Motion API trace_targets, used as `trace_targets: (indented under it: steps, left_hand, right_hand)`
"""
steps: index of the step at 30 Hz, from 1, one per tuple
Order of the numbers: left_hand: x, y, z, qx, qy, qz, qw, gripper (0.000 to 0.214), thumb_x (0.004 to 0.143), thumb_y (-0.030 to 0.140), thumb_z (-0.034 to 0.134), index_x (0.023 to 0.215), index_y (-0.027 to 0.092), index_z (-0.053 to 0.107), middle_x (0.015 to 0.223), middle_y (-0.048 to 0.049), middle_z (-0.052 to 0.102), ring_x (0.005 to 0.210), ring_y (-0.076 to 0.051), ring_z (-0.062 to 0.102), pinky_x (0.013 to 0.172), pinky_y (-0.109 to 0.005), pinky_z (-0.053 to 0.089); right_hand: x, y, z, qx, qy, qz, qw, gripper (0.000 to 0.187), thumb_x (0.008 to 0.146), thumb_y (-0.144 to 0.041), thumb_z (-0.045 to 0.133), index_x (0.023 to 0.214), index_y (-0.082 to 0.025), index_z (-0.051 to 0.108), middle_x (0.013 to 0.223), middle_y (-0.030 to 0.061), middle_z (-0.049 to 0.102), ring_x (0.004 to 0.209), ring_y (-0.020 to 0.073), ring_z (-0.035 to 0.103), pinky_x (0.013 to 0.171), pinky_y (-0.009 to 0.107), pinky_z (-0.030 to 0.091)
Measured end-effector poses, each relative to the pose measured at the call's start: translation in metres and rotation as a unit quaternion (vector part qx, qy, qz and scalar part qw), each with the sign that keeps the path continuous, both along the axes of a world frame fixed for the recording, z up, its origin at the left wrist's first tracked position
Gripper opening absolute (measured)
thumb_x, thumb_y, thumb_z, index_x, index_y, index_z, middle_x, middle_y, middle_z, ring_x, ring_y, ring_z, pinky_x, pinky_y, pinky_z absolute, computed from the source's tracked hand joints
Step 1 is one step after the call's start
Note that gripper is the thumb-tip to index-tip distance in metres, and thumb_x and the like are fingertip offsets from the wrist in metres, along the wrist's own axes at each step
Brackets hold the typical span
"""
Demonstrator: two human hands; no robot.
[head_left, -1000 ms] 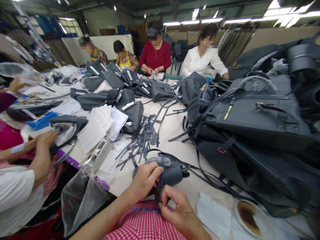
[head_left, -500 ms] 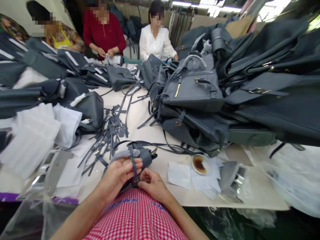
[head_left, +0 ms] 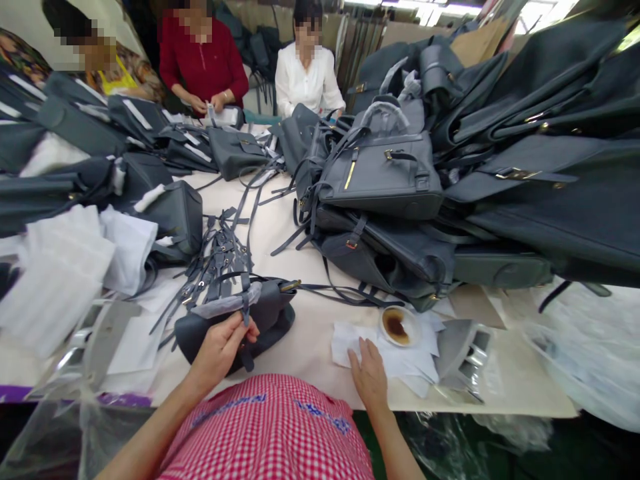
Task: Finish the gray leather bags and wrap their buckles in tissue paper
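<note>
A dark blue-grey leather bag (head_left: 280, 320) lies on its side close to my apron, with clear plastic wrap around its handle. My left hand (head_left: 225, 347) is closed at the bag's near side, thumb and fingers pinching a narrow leather strap (head_left: 245, 313). To the right, my right hand (head_left: 371, 377) is away from the bag, its fingers stretched out over the edge of a white paper sheet (head_left: 345, 340). I see nothing held in it. Just beyond its fingertips sits a small white dish (head_left: 400, 327) with brown liquid.
Loose straps with buckles (head_left: 220, 247) lie beyond the bag. Stacked bags (head_left: 385, 173) rise at the right and more (head_left: 175, 213) at the left. White sheets (head_left: 65, 273) and grey metal-edged pieces (head_left: 463, 353) lie on the table. Several people (head_left: 307, 67) work across it.
My right hand has left the bag and moved right to the white paper by the dish. The bag has shifted left and lies more exposed, with my left hand now pinching its strap.
</note>
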State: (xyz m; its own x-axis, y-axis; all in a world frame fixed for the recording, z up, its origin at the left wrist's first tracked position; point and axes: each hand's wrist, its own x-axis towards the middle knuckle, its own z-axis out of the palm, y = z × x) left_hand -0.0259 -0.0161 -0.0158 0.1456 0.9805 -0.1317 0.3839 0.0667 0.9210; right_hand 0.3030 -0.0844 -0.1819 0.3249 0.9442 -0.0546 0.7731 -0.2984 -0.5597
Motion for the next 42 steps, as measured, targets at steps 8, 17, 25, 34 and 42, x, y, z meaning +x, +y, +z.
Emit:
trace_targets:
  steps: [8,17,25,34,42]
  left_hand:
    - [-0.011,0.005,-0.013,0.025,0.025,-0.026,0.999,0.031,0.093,0.040,0.043,0.082,0.018,0.061,0.073,-0.0029,0.065,0.064,-0.015,0.063,0.060,-0.024,0.052]
    - [-0.007,0.009,-0.010,0.041,0.047,-0.033,0.998,0.031,0.094,0.038,0.040,0.081,0.017,0.059,0.075,-0.0037,0.065,0.065,-0.015,0.063,0.060,-0.024,0.052]
    - [-0.008,0.012,-0.011,0.029,0.046,-0.020,0.998,0.029,0.094,0.037,0.043,0.081,0.018,0.061,0.076,-0.0043,0.066,0.067,-0.016,0.064,0.064,-0.025,0.052]
    - [-0.004,0.008,-0.001,-0.011,0.004,-0.016,1.000,0.028,0.092,0.038,0.046,0.084,0.017,0.063,0.079,-0.0051,0.068,0.072,-0.017,0.065,0.066,-0.026,0.052]
    - [0.016,0.013,0.009,-0.130,-0.008,-0.181,0.975,0.024,0.077,0.030,0.065,0.096,0.017,0.069,0.089,-0.0022,0.065,0.076,-0.016,0.056,0.071,-0.025,0.046]
  right_hand:
    - [0.068,0.037,0.013,-0.141,-0.122,-0.142,0.972,0.074,0.093,-0.055,0.033,0.146,-0.004,0.031,0.091,0.0210,0.073,0.080,0.0332,0.069,0.072,0.047,0.050]
    - [0.079,0.030,0.008,-0.111,-0.147,-0.134,0.974,0.055,0.096,-0.043,0.028,0.140,-0.016,0.046,0.097,0.0191,0.071,0.077,0.0296,0.069,0.069,0.042,0.050]
    - [0.020,0.010,-0.021,0.054,-0.104,0.034,0.993,0.052,0.096,-0.048,0.030,0.119,-0.018,0.065,0.109,0.0145,0.064,0.097,0.0261,0.059,0.085,0.037,0.047]
    - [0.013,0.009,-0.036,0.117,-0.024,-0.020,0.993,0.045,0.093,-0.048,0.035,0.086,-0.019,0.068,0.102,0.0123,0.064,0.097,0.0267,0.056,0.087,0.041,0.046]
    - [-0.017,0.026,0.030,0.110,0.114,0.027,0.987,0.033,0.089,-0.045,0.047,0.093,-0.018,0.067,0.093,0.0080,0.065,0.078,0.0207,0.061,0.070,0.030,0.049]
